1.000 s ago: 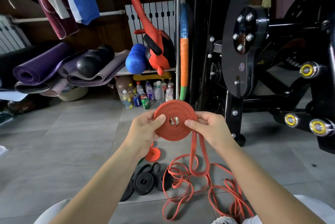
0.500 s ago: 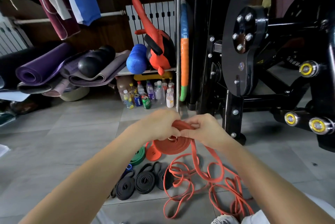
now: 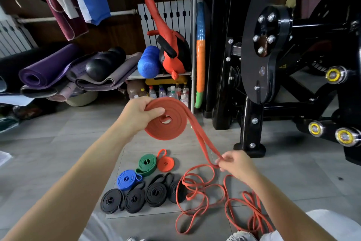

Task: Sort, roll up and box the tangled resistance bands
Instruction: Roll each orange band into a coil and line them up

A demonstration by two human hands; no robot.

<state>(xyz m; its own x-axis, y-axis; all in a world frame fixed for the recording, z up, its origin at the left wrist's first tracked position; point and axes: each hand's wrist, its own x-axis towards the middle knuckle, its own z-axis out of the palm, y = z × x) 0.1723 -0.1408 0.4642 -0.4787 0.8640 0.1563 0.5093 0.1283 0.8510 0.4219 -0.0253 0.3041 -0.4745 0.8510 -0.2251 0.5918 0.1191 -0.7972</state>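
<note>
The left hand point(image 3: 139, 116) is raised in front of the body. Its grip is closed on the rim of a half-rolled orange band point(image 3: 166, 125), with the thumb on the coil's flat face. The tail slopes down to the right hand point(image 3: 237, 164), held lower, whose fingertips pinch the doubled strap. The rest lies tangled on the floor point(image 3: 58, 143) beside rolled black bands point(image 3: 134, 199), a blue band point(image 3: 127, 179) and a green band point(image 3: 147, 163).

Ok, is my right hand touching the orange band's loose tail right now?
Touching. The head view shows the right hand pinching the orange band's loose tail between thumb and fingertips, with no gap.
</note>
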